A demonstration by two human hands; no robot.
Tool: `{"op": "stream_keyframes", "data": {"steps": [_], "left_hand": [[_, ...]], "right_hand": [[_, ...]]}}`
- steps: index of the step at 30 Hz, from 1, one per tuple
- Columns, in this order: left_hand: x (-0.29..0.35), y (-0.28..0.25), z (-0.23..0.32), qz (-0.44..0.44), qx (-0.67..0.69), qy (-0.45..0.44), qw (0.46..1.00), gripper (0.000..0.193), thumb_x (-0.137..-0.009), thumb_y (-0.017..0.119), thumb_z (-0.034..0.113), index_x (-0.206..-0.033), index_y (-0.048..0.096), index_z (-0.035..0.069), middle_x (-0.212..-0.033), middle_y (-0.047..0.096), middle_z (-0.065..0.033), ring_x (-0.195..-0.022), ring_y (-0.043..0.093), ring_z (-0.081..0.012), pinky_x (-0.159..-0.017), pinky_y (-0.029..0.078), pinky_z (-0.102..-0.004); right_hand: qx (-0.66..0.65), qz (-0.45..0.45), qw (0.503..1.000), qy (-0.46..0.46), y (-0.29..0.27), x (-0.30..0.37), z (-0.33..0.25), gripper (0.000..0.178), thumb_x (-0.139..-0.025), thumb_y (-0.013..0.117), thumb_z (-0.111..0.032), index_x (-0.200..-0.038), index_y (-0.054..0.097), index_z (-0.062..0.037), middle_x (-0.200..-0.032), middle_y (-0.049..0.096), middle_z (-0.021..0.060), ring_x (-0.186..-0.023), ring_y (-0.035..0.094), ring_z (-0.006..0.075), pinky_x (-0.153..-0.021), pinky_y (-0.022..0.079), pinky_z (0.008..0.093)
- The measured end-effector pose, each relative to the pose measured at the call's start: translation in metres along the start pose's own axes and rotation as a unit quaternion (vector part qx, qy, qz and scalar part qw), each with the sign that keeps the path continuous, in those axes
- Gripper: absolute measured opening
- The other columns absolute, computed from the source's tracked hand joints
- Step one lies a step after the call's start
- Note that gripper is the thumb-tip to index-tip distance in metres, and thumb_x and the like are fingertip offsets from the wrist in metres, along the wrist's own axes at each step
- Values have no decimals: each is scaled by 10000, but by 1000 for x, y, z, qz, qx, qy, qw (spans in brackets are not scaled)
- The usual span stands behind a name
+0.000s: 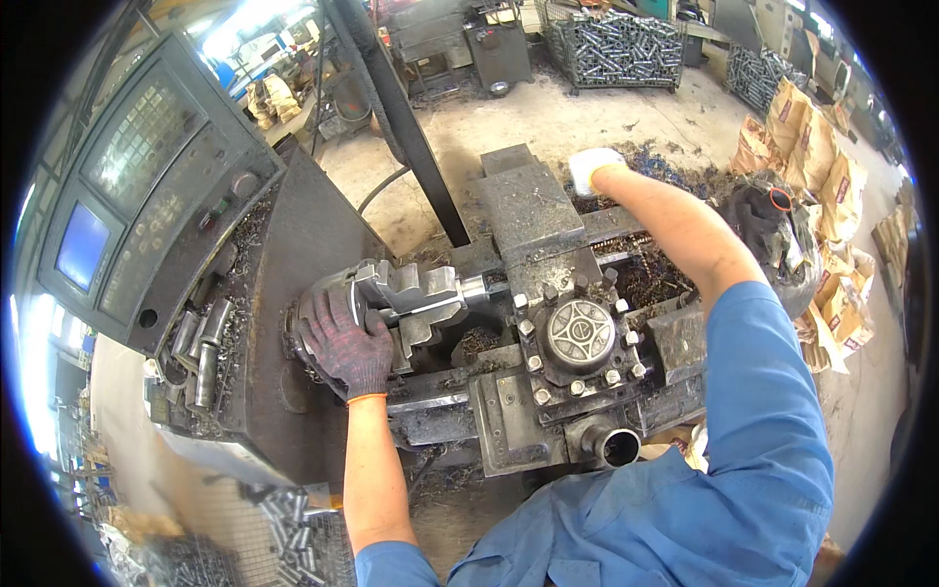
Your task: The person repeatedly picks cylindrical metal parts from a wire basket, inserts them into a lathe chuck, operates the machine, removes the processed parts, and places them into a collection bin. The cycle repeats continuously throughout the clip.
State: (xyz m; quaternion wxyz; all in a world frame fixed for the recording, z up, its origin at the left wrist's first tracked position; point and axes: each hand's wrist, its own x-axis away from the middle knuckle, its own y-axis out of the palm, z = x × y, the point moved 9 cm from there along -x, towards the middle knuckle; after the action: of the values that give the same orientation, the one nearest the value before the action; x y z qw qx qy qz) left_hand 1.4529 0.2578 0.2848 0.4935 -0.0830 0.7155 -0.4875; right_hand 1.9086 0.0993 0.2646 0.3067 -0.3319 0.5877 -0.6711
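My left hand (344,340), in a dark knitted glove with an orange cuff, lies on the lathe chuck (367,284), its fingers spread over the curved side. The stepped chuck jaws (423,293) stick out to the right of it. Just past them shows a short shiny metal cylinder (474,289). Across the machine reaches my right arm, and my right hand (594,168), in a white glove, is beside the far end of a grey block (533,201). Glare washes out that glove, so its fingers and anything in them cannot be made out.
A square tool post (579,333) ringed with bolts sits between my arms. The control panel (137,186) with a lit screen stands left, above metal cylinders (208,352) on a ledge. A dark upright post (401,117) rises behind the chuck. Paper sacks (812,157) stand right; a parts bin (626,54) stands behind.
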Motion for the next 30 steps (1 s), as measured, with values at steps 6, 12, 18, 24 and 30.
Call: {"op": "stream_keyframes", "data": {"steps": [6, 12, 18, 24, 30], "left_hand": [[1, 5, -2, 11, 5, 7, 1000, 836, -836, 723, 387, -1575, 461, 98, -1649, 426, -166, -1546, 359, -415, -1319, 198, -571], [0, 6, -3, 1, 20, 2, 1000, 840, -821, 723, 374, -1571, 467, 95, -1637, 435, -172, -1544, 359, -416, -1322, 187, -576], [0, 8, -3, -3, 4, -4, 1000, 846, -810, 736, 390, -1558, 480, 88, -1634, 440, -179, -1549, 354, -407, -1323, 185, -572], [2, 5, -2, -20, 18, 6, 1000, 862, -806, 721, 402, -1565, 480, 72, -1632, 419, -195, -1545, 344, -415, -1325, 160, -586], [1, 4, -2, -27, 25, 6, 999, 826, -832, 735, 394, -1553, 490, 74, -1622, 455, -179, -1564, 343, -350, -1323, 166, -583]], "right_hand": [[-179, -215, 910, -306, 43, 70, -190, 438, -935, 623, -480, -929, 830, -95, -784, 757, 92, -700, 689, 264, -728, 571, 419], [61, -187, 976, -97, 18, 25, -39, 310, -898, 695, -255, -1109, 813, -61, -1077, 807, 137, -883, 761, 226, -744, 591, 412], [32, -176, 955, -237, 8, 53, -128, 521, -858, 700, -488, -1046, 804, -12, -1032, 796, 193, -887, 750, 342, -795, 580, 481], [-95, -277, 905, -308, 42, 67, -225, 422, -802, 843, -369, -1097, 805, -70, -961, 802, 138, -883, 764, 282, -768, 604, 427], [-132, -283, 882, -352, 49, 50, -226, 453, -781, 871, -476, -956, 843, -59, -926, 810, 119, -795, 751, 256, -681, 588, 424]]}}
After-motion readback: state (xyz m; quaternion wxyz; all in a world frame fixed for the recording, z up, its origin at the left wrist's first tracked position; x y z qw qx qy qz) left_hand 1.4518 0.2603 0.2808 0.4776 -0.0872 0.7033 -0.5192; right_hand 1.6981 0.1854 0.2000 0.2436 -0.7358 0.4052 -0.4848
